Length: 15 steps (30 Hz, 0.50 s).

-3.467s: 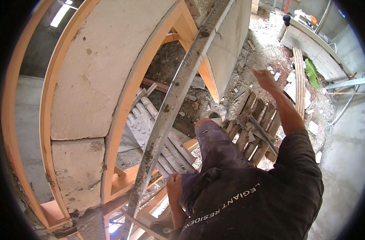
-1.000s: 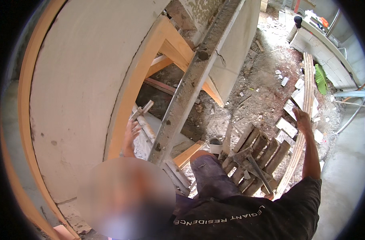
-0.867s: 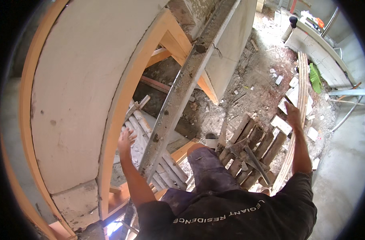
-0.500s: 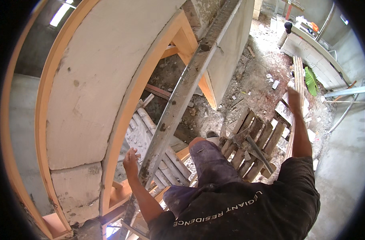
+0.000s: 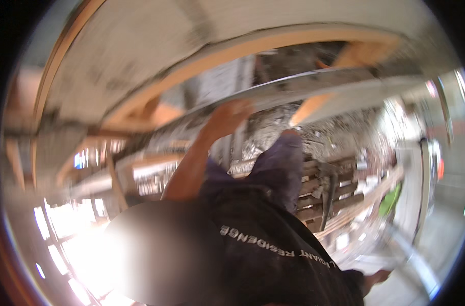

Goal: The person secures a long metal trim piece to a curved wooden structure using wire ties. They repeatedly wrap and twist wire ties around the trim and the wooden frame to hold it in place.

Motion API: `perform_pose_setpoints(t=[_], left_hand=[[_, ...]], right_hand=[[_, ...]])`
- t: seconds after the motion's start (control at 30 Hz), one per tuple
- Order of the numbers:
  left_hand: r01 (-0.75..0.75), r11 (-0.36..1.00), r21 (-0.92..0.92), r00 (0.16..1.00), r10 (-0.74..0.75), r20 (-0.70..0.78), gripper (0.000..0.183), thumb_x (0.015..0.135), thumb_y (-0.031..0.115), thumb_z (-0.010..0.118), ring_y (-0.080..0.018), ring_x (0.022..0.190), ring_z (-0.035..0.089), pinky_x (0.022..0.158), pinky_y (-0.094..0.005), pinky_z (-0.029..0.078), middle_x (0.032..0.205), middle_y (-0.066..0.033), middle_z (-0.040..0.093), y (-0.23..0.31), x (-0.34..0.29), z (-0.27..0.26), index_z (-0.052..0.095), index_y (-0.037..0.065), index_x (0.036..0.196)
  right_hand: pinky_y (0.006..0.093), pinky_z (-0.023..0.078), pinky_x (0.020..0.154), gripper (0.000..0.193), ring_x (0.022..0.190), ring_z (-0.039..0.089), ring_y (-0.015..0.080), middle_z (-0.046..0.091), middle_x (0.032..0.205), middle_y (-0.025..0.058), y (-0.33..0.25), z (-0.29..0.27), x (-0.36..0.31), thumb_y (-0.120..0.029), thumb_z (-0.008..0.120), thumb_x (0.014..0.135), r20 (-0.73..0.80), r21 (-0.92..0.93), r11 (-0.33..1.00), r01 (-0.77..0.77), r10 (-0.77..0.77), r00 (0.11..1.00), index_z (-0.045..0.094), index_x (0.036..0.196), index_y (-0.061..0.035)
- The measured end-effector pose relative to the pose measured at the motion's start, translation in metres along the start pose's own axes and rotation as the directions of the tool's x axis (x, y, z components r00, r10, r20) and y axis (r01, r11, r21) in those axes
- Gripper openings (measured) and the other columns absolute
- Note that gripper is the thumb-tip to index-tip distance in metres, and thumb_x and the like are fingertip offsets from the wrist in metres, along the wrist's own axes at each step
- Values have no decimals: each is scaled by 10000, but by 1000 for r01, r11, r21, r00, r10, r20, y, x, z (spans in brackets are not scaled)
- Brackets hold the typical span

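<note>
one long grey beam [image 5: 286, 94], pale-edged; left hand [image 5: 231, 116] over it, right hand [image 5: 379, 277] apart; hands open or closed: cannot tell

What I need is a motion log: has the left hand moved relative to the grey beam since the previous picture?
Yes: the left hand has moved toward the grey beam, from beside it to overlapping it; blur hides any contact.

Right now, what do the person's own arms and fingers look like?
The left fingers and right fingers show no gloves; motion blur hides detail. The left forearm is bare, its sleeve obscured. The right sleeve is black, matching the shirt, which carries pale lettering.
</note>
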State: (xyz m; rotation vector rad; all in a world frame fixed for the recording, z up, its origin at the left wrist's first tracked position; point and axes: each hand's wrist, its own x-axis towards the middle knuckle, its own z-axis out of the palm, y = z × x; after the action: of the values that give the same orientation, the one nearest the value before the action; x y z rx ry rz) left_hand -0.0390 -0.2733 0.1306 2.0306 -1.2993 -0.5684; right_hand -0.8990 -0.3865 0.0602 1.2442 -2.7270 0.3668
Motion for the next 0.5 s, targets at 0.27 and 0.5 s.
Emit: perform_pose_setpoints(t=[0.27,0.5], left_hand=[[18,995,-94,897,-58,-439,288,833,273,568,-280,876,606,765,-358,470,946,-148,627,-26,-110,-26,611,24,972],[466,823,-325,145,-434,-889,278,847,229,550,-306,886,586,773,-391,444,946,-174,614,-155,-247,-61,597,-6,988]], right_hand=[[395,452,820,491,952,571,333,605,1022,198,-150,70,6,-436,419,887,125,-64,978,198,-189,974,603,1055,-13],[370,434,859,246,949,564,300,608,1006,173,-433,55,-144,-66,549,743,-99,493,127,860,-975,200,613,950,51]])
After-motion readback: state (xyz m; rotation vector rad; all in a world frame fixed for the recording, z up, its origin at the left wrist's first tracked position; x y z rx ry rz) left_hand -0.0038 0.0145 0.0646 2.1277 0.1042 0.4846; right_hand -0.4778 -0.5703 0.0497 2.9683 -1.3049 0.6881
